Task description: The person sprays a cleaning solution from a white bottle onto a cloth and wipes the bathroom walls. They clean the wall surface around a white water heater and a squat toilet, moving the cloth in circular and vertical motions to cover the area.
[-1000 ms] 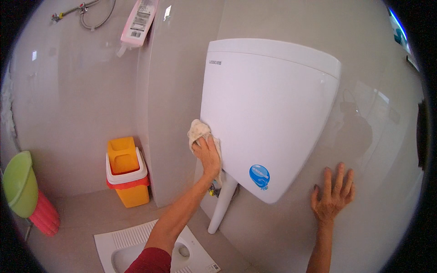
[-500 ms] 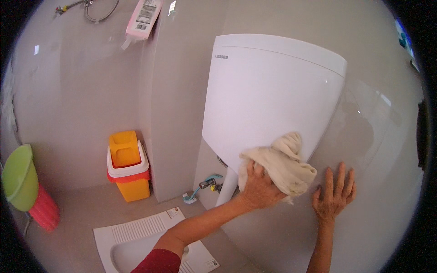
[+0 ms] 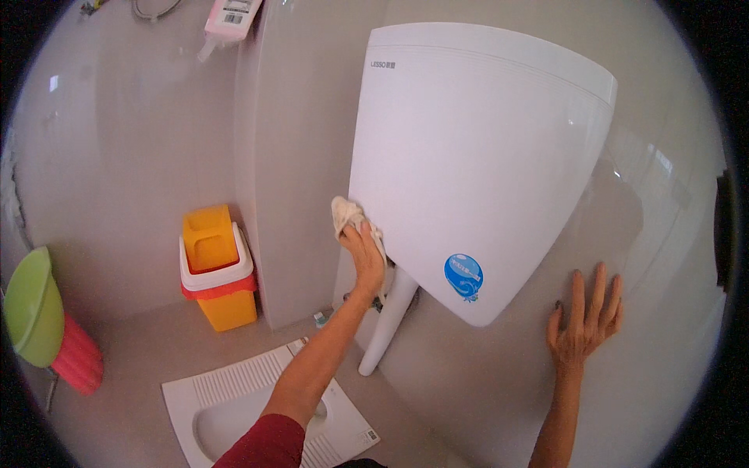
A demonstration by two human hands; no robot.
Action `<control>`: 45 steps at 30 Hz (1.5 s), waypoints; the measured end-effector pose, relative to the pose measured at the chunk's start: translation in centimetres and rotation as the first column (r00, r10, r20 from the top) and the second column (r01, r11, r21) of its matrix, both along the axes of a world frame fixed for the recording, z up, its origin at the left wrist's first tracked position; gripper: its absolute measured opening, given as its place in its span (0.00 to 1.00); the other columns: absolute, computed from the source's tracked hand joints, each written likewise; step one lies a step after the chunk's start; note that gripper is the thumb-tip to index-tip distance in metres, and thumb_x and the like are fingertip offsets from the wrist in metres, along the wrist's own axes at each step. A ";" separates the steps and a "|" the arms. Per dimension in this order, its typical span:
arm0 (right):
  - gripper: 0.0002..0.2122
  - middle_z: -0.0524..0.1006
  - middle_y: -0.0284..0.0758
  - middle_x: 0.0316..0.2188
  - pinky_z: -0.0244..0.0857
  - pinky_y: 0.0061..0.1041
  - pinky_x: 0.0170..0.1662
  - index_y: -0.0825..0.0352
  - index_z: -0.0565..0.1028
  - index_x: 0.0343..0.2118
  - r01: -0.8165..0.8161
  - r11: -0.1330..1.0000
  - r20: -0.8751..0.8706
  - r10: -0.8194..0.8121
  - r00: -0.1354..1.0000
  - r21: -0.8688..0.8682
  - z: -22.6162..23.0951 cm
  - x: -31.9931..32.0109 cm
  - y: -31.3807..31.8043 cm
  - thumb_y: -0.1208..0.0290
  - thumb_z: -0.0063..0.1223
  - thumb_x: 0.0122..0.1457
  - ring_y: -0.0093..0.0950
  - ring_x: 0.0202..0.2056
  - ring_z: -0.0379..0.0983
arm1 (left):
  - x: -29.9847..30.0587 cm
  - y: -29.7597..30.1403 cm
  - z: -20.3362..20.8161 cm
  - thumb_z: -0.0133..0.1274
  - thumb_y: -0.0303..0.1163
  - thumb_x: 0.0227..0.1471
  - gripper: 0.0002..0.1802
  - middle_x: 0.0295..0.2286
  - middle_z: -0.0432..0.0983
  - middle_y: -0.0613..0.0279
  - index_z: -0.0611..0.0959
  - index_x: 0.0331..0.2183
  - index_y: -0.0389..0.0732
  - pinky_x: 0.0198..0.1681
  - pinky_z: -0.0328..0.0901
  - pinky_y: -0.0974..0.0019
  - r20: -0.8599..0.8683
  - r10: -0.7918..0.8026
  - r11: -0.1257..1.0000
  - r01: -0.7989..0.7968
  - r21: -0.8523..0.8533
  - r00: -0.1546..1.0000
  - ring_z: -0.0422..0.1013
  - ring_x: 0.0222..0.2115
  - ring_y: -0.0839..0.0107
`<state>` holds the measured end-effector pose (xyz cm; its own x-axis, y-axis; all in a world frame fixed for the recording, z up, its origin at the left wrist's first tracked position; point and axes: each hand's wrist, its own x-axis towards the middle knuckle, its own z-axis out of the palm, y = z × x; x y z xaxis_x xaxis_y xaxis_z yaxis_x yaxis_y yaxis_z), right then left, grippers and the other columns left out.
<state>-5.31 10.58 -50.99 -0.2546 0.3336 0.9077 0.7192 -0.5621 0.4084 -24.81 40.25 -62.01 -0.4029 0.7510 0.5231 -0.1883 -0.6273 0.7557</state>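
A white toilet cistern [image 3: 476,148] is fixed to the wall, with a round blue sticker [image 3: 464,277] low on its front. My left hand [image 3: 365,253] is closed on a cream cloth [image 3: 349,216] and presses it against the cistern's lower left edge. Part of the cloth hangs down beside the hand, and the palm side is hidden. Flat on the grey wall, to the right of the cistern, my right hand [image 3: 585,324] rests with its fingers spread and holds nothing.
A white flush pipe [image 3: 390,320] runs down below the cistern. The white squat toilet [image 3: 183,413] lies in the floor. Further left stand a yellow bin [image 3: 226,308] with a white rim, a green basin [image 3: 37,308] and a red container [image 3: 78,359]. A pink bottle [image 3: 232,17] is above.
My left hand has carried the cloth from the cistern's lower front leftward to its left edge, uncovering the blue sticker. My right hand stays on the wall. The view has shifted slightly.
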 end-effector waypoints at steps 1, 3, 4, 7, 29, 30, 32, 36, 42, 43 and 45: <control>0.21 0.63 0.38 0.58 0.38 0.40 0.60 0.58 0.72 0.48 -0.018 1.000 0.003 0.018 1.000 0.001 0.0 0.2 0.1 0.66 0.45 0.48 0.42 0.60 0.52 | 1.0 -0.9 -1.6 0.36 0.40 0.60 0.24 0.47 0.55 0.40 0.61 0.50 0.30 0.56 0.43 0.52 0.033 0.004 1.000 -0.005 0.029 0.999 0.51 0.50 0.49; 0.21 0.63 0.38 0.58 0.38 0.40 0.60 0.57 0.72 0.48 -0.033 0.999 0.006 0.033 0.999 0.003 0.1 0.1 0.1 0.67 0.46 0.48 0.42 0.60 0.52 | 2.4 -3.9 -4.0 0.38 0.36 0.59 0.23 0.47 0.56 0.41 0.61 0.50 0.30 0.56 0.43 0.52 -0.017 -0.015 0.999 0.016 0.042 1.000 0.52 0.50 0.49; 0.21 0.63 0.38 0.58 0.38 0.40 0.60 0.57 0.72 0.48 -0.030 1.000 0.003 0.030 1.000 0.000 0.1 -0.1 0.1 0.67 0.46 0.48 0.42 0.60 0.52 | 3.0 -4.8 -4.7 0.40 0.34 0.58 0.22 0.47 0.56 0.41 0.62 0.50 0.30 0.56 0.43 0.52 -0.048 -0.003 0.999 0.005 0.054 0.999 0.53 0.50 0.49; 0.21 0.63 0.37 0.58 0.38 0.39 0.60 0.57 0.72 0.48 -0.027 1.000 0.002 0.027 1.000 -0.005 -0.3 0.0 -0.1 0.67 0.45 0.48 0.41 0.60 0.53 | 3.4 -8.0 -5.3 0.46 0.28 0.53 0.22 0.47 0.58 0.41 0.64 0.49 0.31 0.55 0.46 0.51 -0.158 0.084 0.992 -0.068 0.109 0.984 0.54 0.49 0.48; 0.18 0.66 0.33 0.56 0.43 0.36 0.59 0.54 0.75 0.45 -0.029 0.999 0.002 0.029 1.000 0.039 -0.7 0.3 0.1 0.67 0.46 0.48 0.37 0.58 0.57 | 2.8 -9.3 -8.4 0.57 0.27 0.42 0.16 0.44 0.68 0.49 0.80 0.38 0.42 0.52 0.51 0.49 -0.625 0.298 0.932 -0.078 0.354 0.721 0.59 0.48 0.51; 0.18 0.66 0.33 0.55 0.43 0.36 0.59 0.54 0.75 0.45 -0.032 0.999 0.009 0.032 0.999 0.039 -0.5 0.2 0.2 0.67 0.46 0.48 0.37 0.58 0.57 | 2.6 -8.1 -9.7 0.57 0.28 0.43 0.18 0.45 0.67 0.51 0.78 0.40 0.40 0.53 0.51 0.53 -0.618 0.224 0.950 -0.028 0.310 0.754 0.59 0.48 0.54; 0.18 0.67 0.33 0.55 0.43 0.36 0.59 0.53 0.75 0.44 -0.040 0.998 0.019 0.039 0.999 0.047 -0.3 0.1 0.6 0.67 0.46 0.49 0.37 0.58 0.58 | 2.6 -7.3 -11.8 0.56 0.28 0.45 0.20 0.46 0.66 0.53 0.75 0.43 0.38 0.54 0.51 0.58 -0.498 -0.043 0.983 0.126 0.134 0.866 0.60 0.48 0.58; 0.18 0.67 0.32 0.55 0.44 0.36 0.58 0.53 0.75 0.45 -0.022 0.999 0.047 0.020 0.999 0.048 -0.4 0.5 0.5 0.67 0.46 0.49 0.37 0.57 0.58 | 1.9 -8.7 -14.0 0.56 0.28 0.46 0.23 0.45 0.67 0.56 0.71 0.46 0.35 0.54 0.54 0.62 -0.279 -0.364 0.926 0.377 -0.009 0.889 0.63 0.48 0.63; 0.18 0.67 0.33 0.55 0.46 0.35 0.58 0.53 0.75 0.45 0.017 0.999 0.071 -0.020 0.997 0.042 -0.6 0.4 0.3 0.66 0.45 0.49 0.38 0.57 0.59 | 1.8 -10.0 -21.3 0.52 0.24 0.46 0.22 0.48 0.67 0.52 0.75 0.47 0.44 0.55 0.52 0.49 -0.501 -0.281 0.956 0.282 -0.074 0.819 0.62 0.50 0.52; 0.18 0.67 0.33 0.55 0.46 0.35 0.58 0.53 0.75 0.46 0.011 0.999 0.070 -0.014 0.997 0.041 -0.7 0.5 0.4 0.66 0.45 0.49 0.38 0.57 0.59 | 1.8 -10.1 -22.6 0.51 0.23 0.46 0.23 0.48 0.66 0.51 0.74 0.47 0.44 0.55 0.52 0.49 -0.490 -0.294 0.954 0.280 -0.104 0.820 0.61 0.50 0.52; 0.18 0.67 0.33 0.55 0.46 0.36 0.58 0.53 0.75 0.46 0.013 0.999 0.081 -0.017 0.997 0.043 -0.6 0.6 0.2 0.66 0.45 0.50 0.38 0.57 0.59 | 2.2 -10.0 -26.0 0.50 0.21 0.46 0.24 0.49 0.65 0.51 0.73 0.48 0.44 0.56 0.51 0.49 -0.481 -0.324 0.946 0.297 -0.134 0.815 0.61 0.51 0.51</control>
